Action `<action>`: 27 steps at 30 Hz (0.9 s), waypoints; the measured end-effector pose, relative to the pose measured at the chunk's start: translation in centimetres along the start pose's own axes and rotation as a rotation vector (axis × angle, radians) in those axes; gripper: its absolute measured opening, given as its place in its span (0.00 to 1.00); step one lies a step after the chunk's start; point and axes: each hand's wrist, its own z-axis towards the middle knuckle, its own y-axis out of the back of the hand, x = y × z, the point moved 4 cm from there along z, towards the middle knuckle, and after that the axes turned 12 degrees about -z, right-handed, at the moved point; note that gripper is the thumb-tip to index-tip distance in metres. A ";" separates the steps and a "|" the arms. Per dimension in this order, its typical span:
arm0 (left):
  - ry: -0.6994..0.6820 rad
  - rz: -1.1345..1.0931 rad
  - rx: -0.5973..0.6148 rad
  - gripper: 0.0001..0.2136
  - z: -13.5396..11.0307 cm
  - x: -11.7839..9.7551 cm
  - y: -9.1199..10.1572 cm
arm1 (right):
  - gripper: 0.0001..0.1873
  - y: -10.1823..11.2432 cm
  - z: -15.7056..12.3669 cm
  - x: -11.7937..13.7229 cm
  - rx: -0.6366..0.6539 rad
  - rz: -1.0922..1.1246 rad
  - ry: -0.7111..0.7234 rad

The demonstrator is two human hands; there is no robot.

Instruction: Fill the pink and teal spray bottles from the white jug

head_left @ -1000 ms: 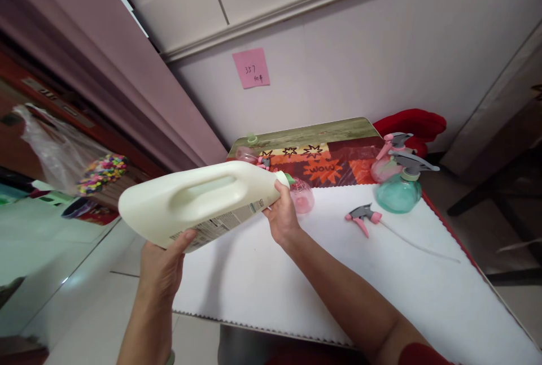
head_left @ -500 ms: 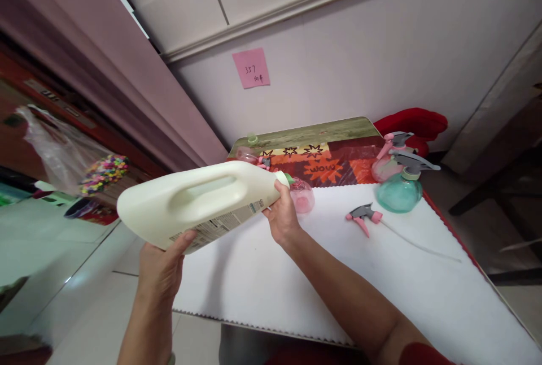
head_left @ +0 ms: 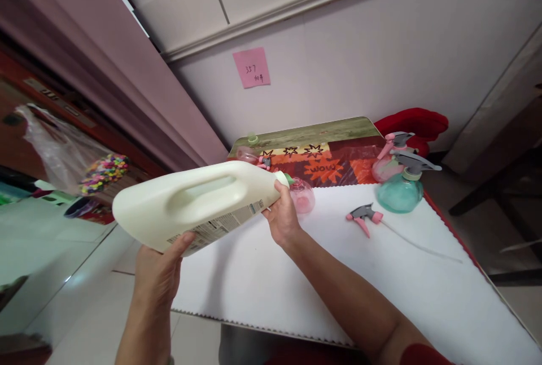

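A large cream-white detergent jug (head_left: pixel 148 207) with a moulded handle lies tilted in the air across the table. My left hand (head_left: pixel 163 266) supports its base end, thumb on the label. Round the neck, my right hand (head_left: pixel 283 215) is closed. The jug's green spout (head_left: pixel 289 179) is at the mouth of a pink clear bottle (head_left: pixel 304 198), which stands without its spray head. Whether liquid flows, I cannot tell. To the right, a grey-and-pink spray head (head_left: pixel 365 216) with a long tube lies on the white table cover (head_left: pixel 254 291).
A teal spray bottle (head_left: pixel 400 192) stands at the right edge, with a pink spray bottle (head_left: pixel 386 167) behind it. Another pink bottle (head_left: pixel 247 155) lies behind the jug, near a small green cap (head_left: pixel 253 139). The wall (head_left: pixel 339 71) borders the table's far side.
The jug's base end and my left hand have shifted slightly left and toward me. My right hand and the spout stay at the bottle's mouth.
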 end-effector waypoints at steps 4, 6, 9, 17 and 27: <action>0.010 0.015 -0.006 0.35 -0.2 -0.2 -0.1 | 0.19 0.0 -0.1 0.0 -0.006 -0.003 0.001; 0.018 0.020 0.004 0.34 -0.2 -0.3 -0.2 | 0.19 -0.1 -0.2 0.1 -0.006 -0.005 0.001; 0.018 0.023 0.008 0.35 -0.2 -0.4 -0.1 | 0.18 -0.1 -0.3 0.1 -0.005 -0.007 -0.002; 0.030 0.018 -0.026 0.35 -0.4 -0.6 0.0 | 0.19 -0.2 -0.2 0.1 0.007 -0.001 -0.013; 0.031 0.018 -0.065 0.33 -0.6 -0.6 0.1 | 0.18 -0.2 -0.3 0.0 0.002 0.000 -0.019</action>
